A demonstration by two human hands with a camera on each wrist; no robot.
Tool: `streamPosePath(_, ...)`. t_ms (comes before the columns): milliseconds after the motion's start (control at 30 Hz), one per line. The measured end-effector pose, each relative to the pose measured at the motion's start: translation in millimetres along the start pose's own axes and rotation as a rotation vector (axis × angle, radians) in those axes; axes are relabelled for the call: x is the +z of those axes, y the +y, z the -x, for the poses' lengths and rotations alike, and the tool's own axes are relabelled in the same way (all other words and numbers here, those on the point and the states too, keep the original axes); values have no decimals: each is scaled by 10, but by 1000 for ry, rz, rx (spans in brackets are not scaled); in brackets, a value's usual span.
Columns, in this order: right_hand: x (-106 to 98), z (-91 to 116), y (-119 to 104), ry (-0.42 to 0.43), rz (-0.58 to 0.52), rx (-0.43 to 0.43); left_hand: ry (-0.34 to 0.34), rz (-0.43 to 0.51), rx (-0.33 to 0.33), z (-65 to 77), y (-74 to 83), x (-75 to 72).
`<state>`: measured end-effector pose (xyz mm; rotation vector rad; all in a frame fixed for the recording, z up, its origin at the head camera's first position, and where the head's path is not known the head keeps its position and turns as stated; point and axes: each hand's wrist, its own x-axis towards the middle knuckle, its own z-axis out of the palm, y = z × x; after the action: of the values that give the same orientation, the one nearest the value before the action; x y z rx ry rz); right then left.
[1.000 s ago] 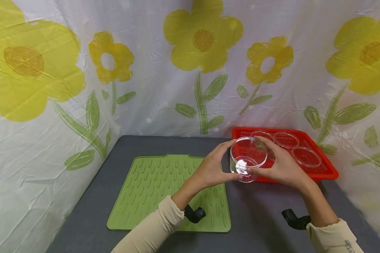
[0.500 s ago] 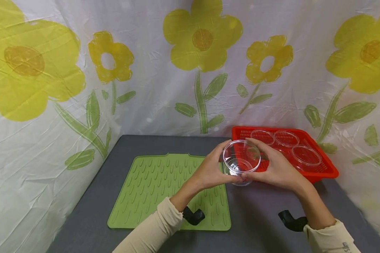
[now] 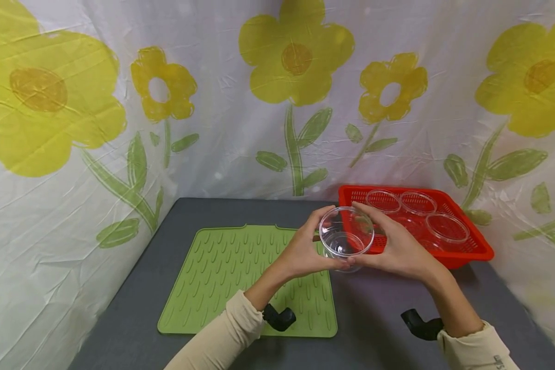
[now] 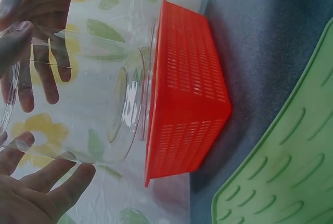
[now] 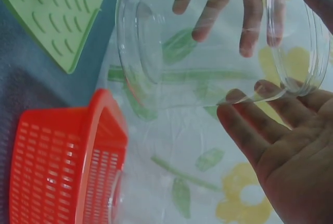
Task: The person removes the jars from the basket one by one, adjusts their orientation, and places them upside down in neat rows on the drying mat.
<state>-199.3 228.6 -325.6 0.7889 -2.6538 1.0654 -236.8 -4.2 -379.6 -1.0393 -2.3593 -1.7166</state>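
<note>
A clear glass bowl (image 3: 346,234) with a thick round rim is held up in front of me, off the table, its mouth tilted toward the head camera. My left hand (image 3: 302,252) grips its left side and my right hand (image 3: 400,249) its right side, fingers behind and thumbs at the near side. The thumbs nearly meet below the rim. Through the glass (image 4: 99,99), the left wrist view shows the right hand's fingers beyond. From the right wrist view, the bowl's wall (image 5: 208,62) and ringed base look see-through, with nothing seen inside.
Behind and right of the hands, a red plastic basket (image 3: 478,252) holds clear round containers (image 3: 447,227), their rims showing. A green ridged mat (image 3: 240,277) lies on the dark grey table (image 3: 365,329), left of the basket. A flower-printed curtain (image 3: 222,128) stands close behind.
Both hands have carried the bowl left and slightly down, from in front of the basket toward the mat's right edge. More of the basket's front now shows. Basket and mat have stayed put.
</note>
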Motion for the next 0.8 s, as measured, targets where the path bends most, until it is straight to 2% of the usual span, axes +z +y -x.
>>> streamPosePath(233,14,23,10,-11,-25,28,68,37,30,32,-34,-33)
streamPosePath(400,41,51,64,-8,-28,36,116,166,40,66,-48,-90)
streamPosePath(600,103,61,110,3,-58,21,113,337,69,91,-71,-112)
streamPosePath(800,179,53,123,39,-89,11,116,381,66,97,-74,-100)
